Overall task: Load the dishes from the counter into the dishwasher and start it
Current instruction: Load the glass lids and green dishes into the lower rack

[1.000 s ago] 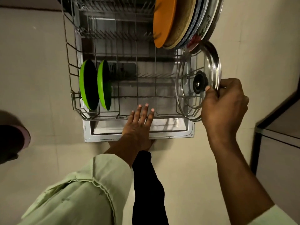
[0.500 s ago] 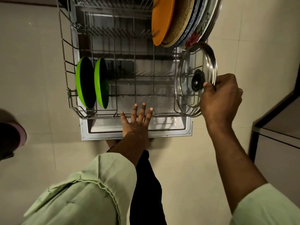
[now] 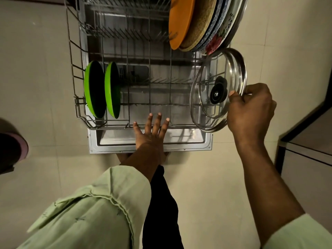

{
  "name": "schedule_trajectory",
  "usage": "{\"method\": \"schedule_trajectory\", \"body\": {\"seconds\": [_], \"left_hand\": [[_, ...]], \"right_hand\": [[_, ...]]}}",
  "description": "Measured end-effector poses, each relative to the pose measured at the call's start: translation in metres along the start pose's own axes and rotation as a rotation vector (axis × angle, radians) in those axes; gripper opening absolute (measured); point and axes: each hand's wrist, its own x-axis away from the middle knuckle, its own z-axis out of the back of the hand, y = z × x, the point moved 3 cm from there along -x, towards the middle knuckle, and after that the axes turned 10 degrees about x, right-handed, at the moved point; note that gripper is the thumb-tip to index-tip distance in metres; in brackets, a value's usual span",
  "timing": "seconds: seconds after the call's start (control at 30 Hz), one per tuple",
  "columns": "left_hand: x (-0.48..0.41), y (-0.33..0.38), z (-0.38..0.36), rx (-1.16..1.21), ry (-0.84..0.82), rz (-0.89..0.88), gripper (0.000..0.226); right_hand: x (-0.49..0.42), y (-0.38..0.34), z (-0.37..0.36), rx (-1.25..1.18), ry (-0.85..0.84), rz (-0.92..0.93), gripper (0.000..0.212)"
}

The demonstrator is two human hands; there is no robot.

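The dishwasher's wire rack (image 3: pixel 77 97) is pulled out over the open door (image 3: pixel 150 149). My right hand (image 3: pixel 249 110) grips the steel rim of a glass lid (image 3: pixel 206 97) with a black knob, held on edge at the rack's right front corner. My left hand (image 3: pixel 152 133) hovers with fingers spread straight at the rack's front edge, holding nothing. Two green plates (image 3: pixel 102 88) stand upright at the rack's left. An orange plate (image 3: pixel 181 20) and several other plates (image 3: pixel 212 24) stand at the back right.
Beige tiled floor surrounds the dishwasher. A dark-framed cabinet (image 3: pixel 305 144) stands at the right. A dark round object (image 3: pixel 12 151) sits at the left edge. My dark trouser leg (image 3: pixel 161 203) is below the door.
The lid has stayed at the rack's right front corner in my right hand. My left hand stays spread at the rack's front edge.
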Motion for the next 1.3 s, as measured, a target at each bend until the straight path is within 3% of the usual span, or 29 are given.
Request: {"method": "schedule_trajectory", "body": {"seconds": [1.3], "left_hand": [[-0.005, -0.002, -0.002, -0.006, -0.019, -0.005, 0.123]], "right_hand": [[-0.02, -0.002, -0.079, 0.154, -0.027, 0.084, 0.025]]}}
